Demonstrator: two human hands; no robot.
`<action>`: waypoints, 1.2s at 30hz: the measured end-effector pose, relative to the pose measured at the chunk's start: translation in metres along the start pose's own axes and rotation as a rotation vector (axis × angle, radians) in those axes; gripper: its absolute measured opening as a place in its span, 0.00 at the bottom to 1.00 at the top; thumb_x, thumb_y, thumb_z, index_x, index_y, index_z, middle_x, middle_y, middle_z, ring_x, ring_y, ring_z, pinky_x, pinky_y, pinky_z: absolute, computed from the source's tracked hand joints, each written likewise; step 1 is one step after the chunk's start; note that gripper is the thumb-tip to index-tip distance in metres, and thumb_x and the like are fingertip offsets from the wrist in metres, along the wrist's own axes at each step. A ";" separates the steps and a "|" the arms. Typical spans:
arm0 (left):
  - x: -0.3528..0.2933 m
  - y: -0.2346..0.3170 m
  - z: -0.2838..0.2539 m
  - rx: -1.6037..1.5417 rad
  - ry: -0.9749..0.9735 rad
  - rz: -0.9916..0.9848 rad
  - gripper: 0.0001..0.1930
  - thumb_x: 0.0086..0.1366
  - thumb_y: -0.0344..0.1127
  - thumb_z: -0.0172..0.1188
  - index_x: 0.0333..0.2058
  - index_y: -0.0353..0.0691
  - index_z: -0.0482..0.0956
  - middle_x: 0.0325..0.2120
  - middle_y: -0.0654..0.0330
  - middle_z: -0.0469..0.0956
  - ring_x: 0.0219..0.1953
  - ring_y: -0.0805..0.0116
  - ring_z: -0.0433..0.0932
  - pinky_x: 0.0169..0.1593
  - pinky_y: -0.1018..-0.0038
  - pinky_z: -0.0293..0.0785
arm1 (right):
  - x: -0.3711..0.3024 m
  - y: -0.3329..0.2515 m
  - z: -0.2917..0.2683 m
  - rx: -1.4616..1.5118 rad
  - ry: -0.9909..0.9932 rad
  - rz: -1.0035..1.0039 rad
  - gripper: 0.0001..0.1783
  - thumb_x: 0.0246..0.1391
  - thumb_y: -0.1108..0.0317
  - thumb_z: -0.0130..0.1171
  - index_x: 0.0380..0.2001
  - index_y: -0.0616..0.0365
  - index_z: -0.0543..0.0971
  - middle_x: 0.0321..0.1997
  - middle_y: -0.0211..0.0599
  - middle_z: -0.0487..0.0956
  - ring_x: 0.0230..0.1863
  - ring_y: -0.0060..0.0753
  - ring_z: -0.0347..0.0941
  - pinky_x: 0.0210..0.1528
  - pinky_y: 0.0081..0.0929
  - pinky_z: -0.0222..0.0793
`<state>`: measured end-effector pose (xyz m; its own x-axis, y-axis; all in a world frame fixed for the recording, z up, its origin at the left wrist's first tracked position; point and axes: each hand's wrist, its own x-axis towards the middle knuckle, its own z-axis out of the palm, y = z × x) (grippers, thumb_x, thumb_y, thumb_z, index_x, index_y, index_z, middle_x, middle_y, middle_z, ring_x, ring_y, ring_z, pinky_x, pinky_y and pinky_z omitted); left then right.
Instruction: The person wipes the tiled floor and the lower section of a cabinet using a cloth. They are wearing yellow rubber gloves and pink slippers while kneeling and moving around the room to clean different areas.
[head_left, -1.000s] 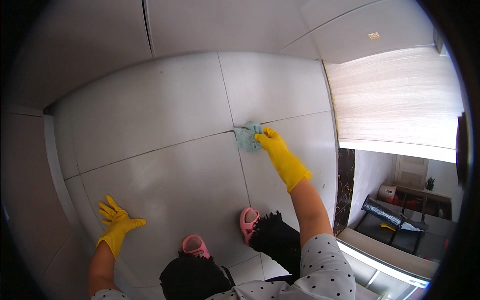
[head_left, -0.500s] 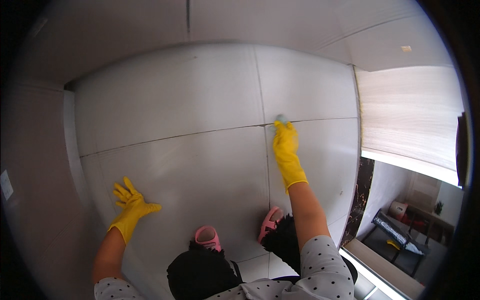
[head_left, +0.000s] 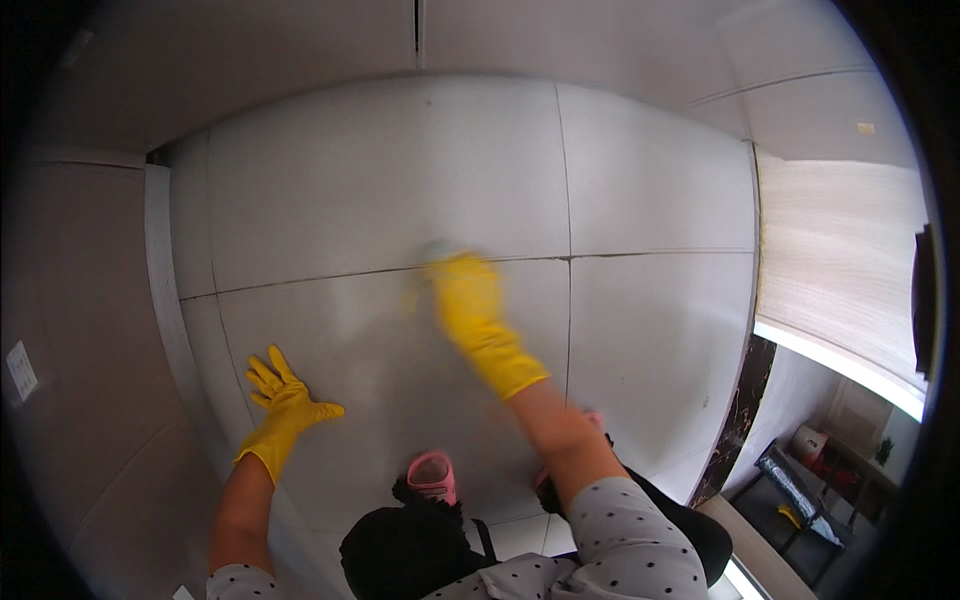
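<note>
A yellow rubber glove covers my left hand (head_left: 288,398), which lies with fingers spread on the grey tiled floor (head_left: 330,200) at the left. In the middle, my right hand (head_left: 475,308), gloved the same way and smeared by motion, is closed on a small pale green thing (head_left: 437,249), perhaps a scrubber; blur hides its exact kind. That thing is at the dark joint line (head_left: 350,273) running across the floor between tiles. Most of what my right hand grips is hidden behind its fingers.
Pink slippers (head_left: 432,476) are on my feet, below and between my arms. Grey-brown panels (head_left: 260,60) border the floor at the far side and left. To the right are a light wood-grain panel (head_left: 840,230), a dark marbled strip (head_left: 742,400) and a black rack (head_left: 790,515).
My right hand has swept left along the joint line with the pale green thing. My left hand stays spread on the floor, while the whole view has shifted slightly.
</note>
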<state>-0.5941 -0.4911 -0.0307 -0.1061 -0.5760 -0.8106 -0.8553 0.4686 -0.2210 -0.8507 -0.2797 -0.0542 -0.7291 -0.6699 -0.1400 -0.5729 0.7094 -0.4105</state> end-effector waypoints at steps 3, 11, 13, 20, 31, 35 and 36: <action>-0.004 0.030 -0.011 0.008 -0.026 -0.067 0.94 0.28 0.60 0.88 0.72 0.45 0.11 0.73 0.33 0.13 0.75 0.33 0.16 0.74 0.37 0.28 | -0.040 0.186 -0.006 0.212 0.518 0.335 0.13 0.53 0.76 0.59 0.40 0.52 0.86 0.36 0.40 0.84 0.39 0.48 0.79 0.46 0.40 0.75; -0.011 0.030 -0.009 -0.069 -0.038 -0.154 0.94 0.28 0.61 0.87 0.72 0.43 0.11 0.72 0.29 0.13 0.74 0.30 0.14 0.73 0.36 0.28 | -0.006 0.050 -0.038 0.449 0.462 0.093 0.17 0.57 0.75 0.56 0.49 0.54 0.82 0.45 0.44 0.83 0.44 0.44 0.80 0.48 0.37 0.77; -0.012 0.036 -0.010 -0.048 -0.021 -0.141 0.94 0.27 0.61 0.87 0.71 0.43 0.10 0.72 0.29 0.13 0.74 0.28 0.15 0.73 0.34 0.29 | 0.013 -0.039 -0.011 0.494 0.224 -0.134 0.18 0.58 0.71 0.56 0.52 0.52 0.82 0.47 0.46 0.83 0.45 0.47 0.81 0.48 0.41 0.78; -0.009 0.029 -0.001 -0.043 0.022 -0.101 0.95 0.26 0.62 0.87 0.71 0.43 0.10 0.71 0.28 0.14 0.74 0.26 0.16 0.71 0.31 0.30 | 0.049 -0.043 0.032 0.239 0.136 -0.303 0.20 0.60 0.67 0.56 0.56 0.51 0.79 0.54 0.42 0.82 0.52 0.48 0.79 0.56 0.47 0.75; -0.017 0.172 0.054 -0.826 0.530 1.023 0.23 0.70 0.44 0.64 0.59 0.41 0.77 0.61 0.47 0.74 0.68 0.55 0.66 0.69 0.48 0.56 | -0.085 0.192 -0.087 1.086 0.596 0.777 0.24 0.68 0.72 0.57 0.66 0.49 0.73 0.49 0.24 0.80 0.29 0.10 0.65 0.27 0.14 0.61; -0.033 0.186 0.044 -1.578 -0.034 0.935 0.12 0.76 0.35 0.56 0.51 0.38 0.82 0.53 0.56 0.82 0.52 0.66 0.82 0.58 0.66 0.73 | -0.123 0.148 -0.083 1.133 0.485 0.759 0.26 0.68 0.71 0.58 0.68 0.49 0.70 0.52 0.25 0.81 0.34 0.14 0.71 0.32 0.16 0.68; -0.033 0.177 0.038 -1.547 -0.032 0.884 0.11 0.77 0.34 0.55 0.51 0.38 0.82 0.53 0.56 0.82 0.49 0.67 0.83 0.55 0.70 0.76 | -0.124 0.131 -0.074 1.148 0.472 0.748 0.27 0.68 0.71 0.58 0.68 0.49 0.70 0.53 0.26 0.81 0.36 0.15 0.74 0.35 0.18 0.71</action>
<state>-0.7224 -0.3635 -0.0635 -0.7606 -0.5057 -0.4071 -0.2071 -0.4053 0.8904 -0.8630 -0.0871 -0.0243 -0.9004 0.0658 -0.4301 0.4351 0.1387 -0.8896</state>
